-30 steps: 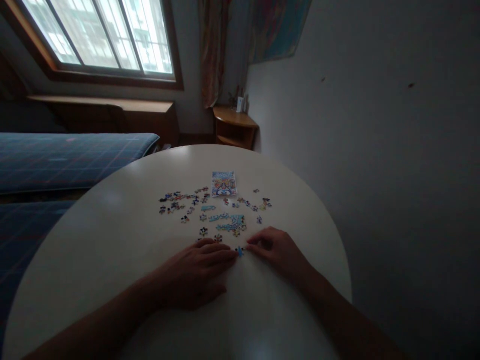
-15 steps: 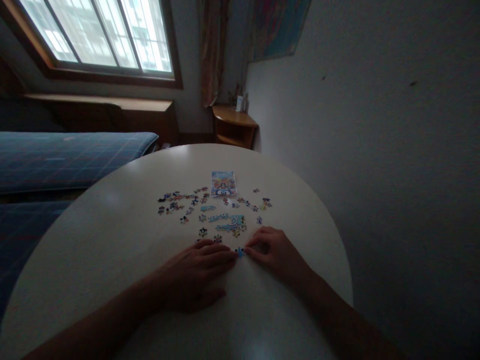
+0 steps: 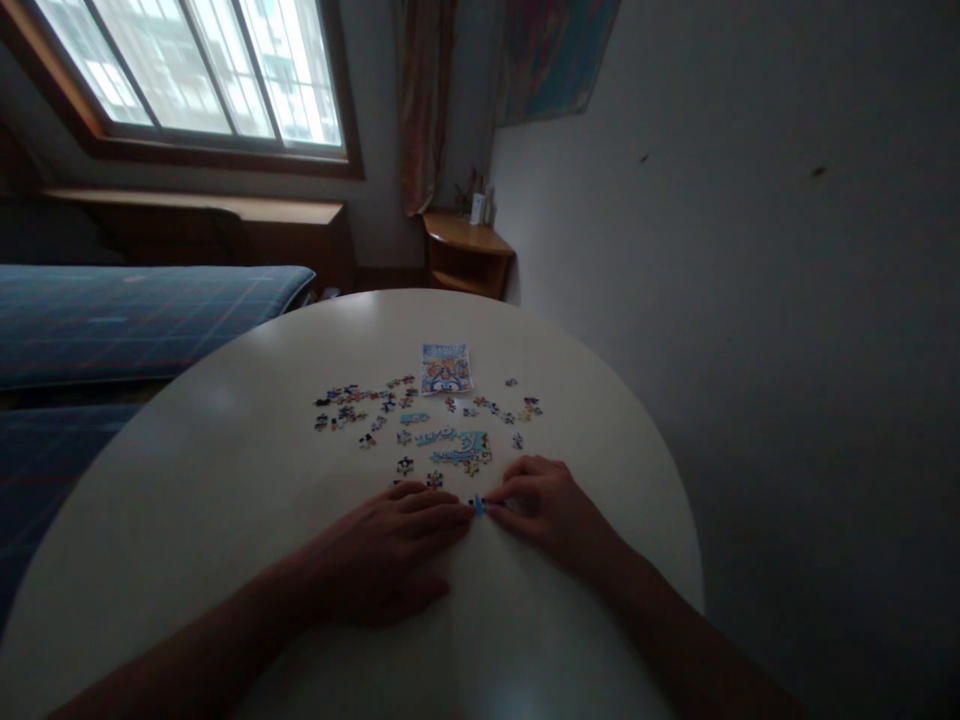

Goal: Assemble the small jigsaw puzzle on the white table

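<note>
Between my two hands lies a small blue jigsaw puzzle piece [image 3: 478,505] on the white table. My left hand [image 3: 397,545] rests flat with fingers stretched out, its fingertips touching the piece's left side. My right hand [image 3: 551,510] pinches the piece's right side between thumb and index finger. Just beyond, a joined section of light-blue puzzle [image 3: 472,447] lies with a joined strip [image 3: 436,436] at its left. Two loose pieces, one dark and white [image 3: 405,466] and one mixed in colour [image 3: 435,480], lie close to my left fingers.
Several loose pieces [image 3: 349,410] are scattered at the left, more [image 3: 495,407] at the right. A printed picture sheet [image 3: 445,370] lies behind them on the round table [image 3: 225,480]. A plaid mattress [image 3: 150,310], a corner shelf [image 3: 469,235] and a bare wall [image 3: 750,350] surround it.
The right thumb and index finger have shifted very slightly left, closer over the blue piece. The left hand stays nearly in place, and the other pieces lie as before.
</note>
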`<state>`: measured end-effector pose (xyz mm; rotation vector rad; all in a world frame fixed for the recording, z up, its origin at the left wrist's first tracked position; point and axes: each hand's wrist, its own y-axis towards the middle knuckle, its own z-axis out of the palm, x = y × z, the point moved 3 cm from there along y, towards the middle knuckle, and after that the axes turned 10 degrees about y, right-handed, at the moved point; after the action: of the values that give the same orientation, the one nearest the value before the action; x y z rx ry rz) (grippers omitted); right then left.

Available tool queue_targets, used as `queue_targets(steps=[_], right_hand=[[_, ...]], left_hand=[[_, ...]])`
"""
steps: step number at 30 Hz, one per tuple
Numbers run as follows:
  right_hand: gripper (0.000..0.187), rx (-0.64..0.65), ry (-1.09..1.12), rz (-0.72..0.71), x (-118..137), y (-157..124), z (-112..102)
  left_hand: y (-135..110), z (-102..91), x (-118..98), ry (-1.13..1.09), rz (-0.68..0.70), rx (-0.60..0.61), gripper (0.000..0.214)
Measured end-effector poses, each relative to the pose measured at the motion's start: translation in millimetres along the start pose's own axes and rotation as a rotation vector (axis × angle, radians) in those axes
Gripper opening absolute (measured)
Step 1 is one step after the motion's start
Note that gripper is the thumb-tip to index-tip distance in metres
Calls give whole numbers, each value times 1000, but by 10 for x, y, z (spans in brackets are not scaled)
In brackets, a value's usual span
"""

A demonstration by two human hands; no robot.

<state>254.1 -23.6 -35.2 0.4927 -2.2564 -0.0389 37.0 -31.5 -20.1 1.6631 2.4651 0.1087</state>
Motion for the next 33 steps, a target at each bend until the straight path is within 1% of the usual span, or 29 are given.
queue_targets(steps=[4, 9, 14, 16, 19, 22, 26, 29, 33], right_hand=[[10, -1, -9, -2, 6, 0, -3], [10, -6, -13, -12, 14, 10, -1], [9, -4, -32, -34, 11, 9, 2], [7, -5, -89, -72, 27, -8, -3], [8, 9, -243, -192, 97, -52, -3], [15, 85, -385, -287, 187, -98, 23], [26, 177, -500, -321, 273, -128, 54], [30, 194, -495, -328, 285, -127, 55], [24, 152, -428, -312, 242, -99, 45]], left_hand=[[-4, -5, -2, -4, 1, -18, 52], [-5, 7, -1, 19, 4, 13, 51], [-20, 40, 10, 27, 4, 7, 54], [-23, 46, 9, 29, 8, 3, 54], [-19, 40, 4, 17, 10, -27, 52], [-15, 44, 14, 28, -10, -54, 48], [-18, 69, 37, 80, -27, -74, 42], [-23, 81, 47, 93, -37, -83, 40], [-29, 82, 41, 86, -29, -85, 40]])
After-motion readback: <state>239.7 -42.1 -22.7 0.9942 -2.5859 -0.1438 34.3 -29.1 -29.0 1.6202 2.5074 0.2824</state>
